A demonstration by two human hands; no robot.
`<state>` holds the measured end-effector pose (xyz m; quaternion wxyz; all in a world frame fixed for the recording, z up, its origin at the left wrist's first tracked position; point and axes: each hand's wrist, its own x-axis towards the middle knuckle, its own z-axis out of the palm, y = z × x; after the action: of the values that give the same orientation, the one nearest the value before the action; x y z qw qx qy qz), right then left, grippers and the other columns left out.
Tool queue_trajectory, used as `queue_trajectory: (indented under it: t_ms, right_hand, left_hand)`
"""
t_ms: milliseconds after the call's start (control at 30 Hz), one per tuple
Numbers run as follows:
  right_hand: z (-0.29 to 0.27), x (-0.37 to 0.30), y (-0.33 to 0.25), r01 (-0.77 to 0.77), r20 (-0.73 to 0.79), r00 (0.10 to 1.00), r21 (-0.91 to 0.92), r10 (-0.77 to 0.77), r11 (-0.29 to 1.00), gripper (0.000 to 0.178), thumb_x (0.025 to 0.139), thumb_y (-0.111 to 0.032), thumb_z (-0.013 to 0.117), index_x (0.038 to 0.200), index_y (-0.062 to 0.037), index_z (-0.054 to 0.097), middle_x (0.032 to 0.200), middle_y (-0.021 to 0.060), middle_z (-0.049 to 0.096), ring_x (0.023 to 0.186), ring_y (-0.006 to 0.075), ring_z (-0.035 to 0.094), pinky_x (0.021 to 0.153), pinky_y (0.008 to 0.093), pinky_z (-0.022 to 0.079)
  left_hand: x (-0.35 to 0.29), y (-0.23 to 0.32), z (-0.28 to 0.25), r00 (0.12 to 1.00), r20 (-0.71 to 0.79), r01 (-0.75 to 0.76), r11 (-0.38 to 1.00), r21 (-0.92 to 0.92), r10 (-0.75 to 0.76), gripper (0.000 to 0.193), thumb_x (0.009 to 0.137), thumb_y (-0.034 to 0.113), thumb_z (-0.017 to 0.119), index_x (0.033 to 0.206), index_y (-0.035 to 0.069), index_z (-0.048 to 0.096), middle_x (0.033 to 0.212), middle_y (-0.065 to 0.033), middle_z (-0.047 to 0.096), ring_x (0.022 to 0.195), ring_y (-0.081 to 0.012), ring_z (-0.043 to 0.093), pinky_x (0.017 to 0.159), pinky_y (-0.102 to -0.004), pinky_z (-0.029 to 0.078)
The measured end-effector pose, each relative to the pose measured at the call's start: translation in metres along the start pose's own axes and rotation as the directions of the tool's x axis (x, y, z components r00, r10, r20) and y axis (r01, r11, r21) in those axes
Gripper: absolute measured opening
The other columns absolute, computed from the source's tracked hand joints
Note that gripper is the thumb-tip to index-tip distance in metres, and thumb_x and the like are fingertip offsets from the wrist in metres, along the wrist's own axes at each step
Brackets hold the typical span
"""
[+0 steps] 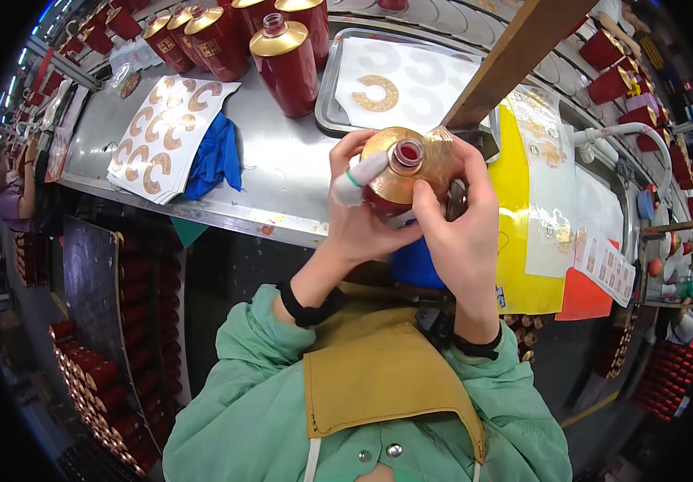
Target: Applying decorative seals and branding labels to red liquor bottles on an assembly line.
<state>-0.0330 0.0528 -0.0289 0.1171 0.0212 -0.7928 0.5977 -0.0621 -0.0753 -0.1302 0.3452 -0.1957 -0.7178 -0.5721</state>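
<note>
A dark red bottle [387, 145] with a gold shoulder and a bare glass neck is between my hands, its mouth tipped toward me. My left hand [350, 221] grips its left side, with a white covering on one finger lying over the shoulder. On the bottle's right, my right hand [467, 229] wraps the side, the thumb pressing on the gold shoulder. A shiny gold patterned film [441, 153] lies along the shoulder under the right fingers. The bottle's lower body is mostly hidden by my hands.
A sheet of curved gold decals [158, 132] and a blue cloth [214, 158] lie left on the metal table. Several red bottles [285, 76] stand behind. A metal tray [334, 80] holds another decal sheet. A wooden post [507, 64] rises ahead; yellow sheeting [511, 241] lies right.
</note>
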Motion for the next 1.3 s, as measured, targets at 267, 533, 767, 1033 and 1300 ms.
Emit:
queue_trajectory:
  t_ms: [267,533,767,1033,1300]
  right_hand:
    - [-0.002,0.001,0.003,0.001,-0.013,1.0,-0.025,-0.001,1.0,0.037,0.096,-0.005,0.071,0.131,0.0011,0.063,0.086,-0.0003,0.058,0.072,0.0055,0.05,0.063,0.0227,0.043]
    - [-0.002,0.0,0.003,-0.02,0.004,1.0,0.02,0.02,1.0,0.036,0.096,-0.003,0.071,0.131,0.002,0.063,0.094,0.0,0.062,0.083,0.0053,0.056,0.072,0.0216,0.047]
    - [-0.009,-0.001,0.003,-0.104,0.014,0.994,-0.035,0.104,0.994,0.036,0.097,-0.002,0.071,0.132,0.0017,0.063,0.101,0.0015,0.066,0.094,0.0066,0.062,0.082,0.0224,0.052]
    - [-0.005,-0.003,0.005,-0.034,-0.013,0.999,0.072,0.035,0.997,0.032,0.098,-0.002,0.069,0.13,0.001,0.065,0.107,0.0033,0.069,0.099,0.0084,0.064,0.088,0.0251,0.054]
    - [-0.007,-0.006,0.007,0.058,-0.07,0.995,-0.082,-0.064,0.995,0.037,0.097,0.0,0.071,0.134,-0.0027,0.066,0.091,-0.0021,0.056,0.082,0.005,0.054,0.074,0.0203,0.047]
  left_hand:
    - [-0.015,0.003,0.006,0.999,0.046,-0.036,0.972,0.231,0.026,0.07,0.075,0.017,0.095,0.136,0.022,0.059,0.151,-0.022,0.039,0.132,-0.0432,0.055,0.106,-0.0482,0.052]
    - [-0.001,0.0,0.003,0.997,0.071,0.029,0.998,0.053,-0.033,0.076,0.07,0.016,0.096,0.137,0.007,0.06,0.148,-0.0213,0.045,0.132,-0.0389,0.055,0.104,-0.0453,0.053]
    - [-0.006,0.0,0.013,0.997,0.071,-0.016,0.993,0.113,0.008,0.068,0.077,0.015,0.092,0.137,0.008,0.06,0.154,-0.0234,0.041,0.131,-0.0405,0.058,0.106,-0.0456,0.053]
    - [0.007,0.001,0.002,0.989,0.149,0.011,0.999,0.05,-0.018,0.089,0.068,0.017,0.098,0.144,0.008,0.053,0.151,-0.0195,0.042,0.131,-0.0385,0.058,0.109,-0.0445,0.052]
    - [-0.017,0.006,0.019,0.999,0.052,0.009,0.991,0.132,-0.016,0.098,0.082,0.014,0.092,0.155,-0.003,0.029,0.149,-0.0224,0.045,0.13,-0.0364,0.061,0.108,-0.0431,0.051]
